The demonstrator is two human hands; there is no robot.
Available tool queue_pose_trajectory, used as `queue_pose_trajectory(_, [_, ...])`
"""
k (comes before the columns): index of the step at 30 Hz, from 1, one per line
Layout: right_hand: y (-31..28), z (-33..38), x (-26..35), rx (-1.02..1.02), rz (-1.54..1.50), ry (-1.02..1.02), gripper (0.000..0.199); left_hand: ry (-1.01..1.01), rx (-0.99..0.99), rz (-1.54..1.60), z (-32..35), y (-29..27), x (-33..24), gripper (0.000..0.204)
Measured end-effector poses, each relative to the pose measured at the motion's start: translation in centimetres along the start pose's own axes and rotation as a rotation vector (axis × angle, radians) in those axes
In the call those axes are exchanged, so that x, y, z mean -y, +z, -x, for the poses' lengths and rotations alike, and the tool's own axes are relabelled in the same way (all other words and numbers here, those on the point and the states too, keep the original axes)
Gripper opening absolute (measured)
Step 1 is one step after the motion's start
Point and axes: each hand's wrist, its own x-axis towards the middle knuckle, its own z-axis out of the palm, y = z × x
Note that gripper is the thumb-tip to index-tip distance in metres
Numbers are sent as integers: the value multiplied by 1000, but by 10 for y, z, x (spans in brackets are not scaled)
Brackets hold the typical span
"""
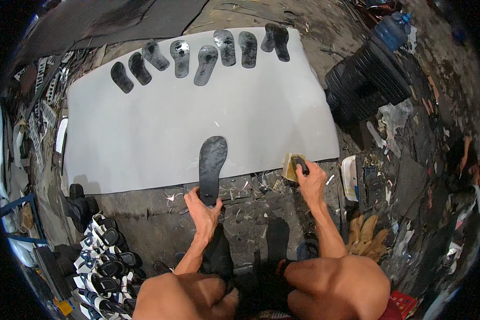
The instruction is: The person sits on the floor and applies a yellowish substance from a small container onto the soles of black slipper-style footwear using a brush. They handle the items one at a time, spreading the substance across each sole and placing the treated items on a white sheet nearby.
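My left hand [201, 209] is closed around the heel end of a black shoe sole [212, 160]. The sole's toe end points away from me over the near edge of a large white sheet [160, 133]. Off to the right, my right hand [311, 178] grips a small dark thing [300, 164], perhaps a brush handle, against a yellowish block-like tub [290, 167] at the sheet's edge. Whether the dark thing dips into it is hard to tell. Along the sheet's far edge lie several black soles [205, 65], some with a wet shine, two of them overlapping at the right end.
Strapped black-and-white sandals [109, 237] are heaped at the lower left. Right of the sheet stand a stack of ribbed black buckets [357, 80] and a blue water bottle [393, 29]. A white tray [350, 178] and a tan glove [365, 234] lie near my right arm. Scraps litter the floor.
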Motion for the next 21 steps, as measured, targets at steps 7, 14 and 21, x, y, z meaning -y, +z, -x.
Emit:
queue_pose_trajectory(7, [-32, -7, -38, -18, -584, 461, 38, 3, -78, -14, -8, 12, 5, 80])
queue_pose_trajectory(14, [-45, 49, -9, 508, -960, 692, 28, -14, -96, 44, -6, 15, -6, 77])
queue_pose_trajectory(21, [-4, -34, 139, 451, -800, 111, 42, 4, -81, 179, 9, 21, -11, 85])
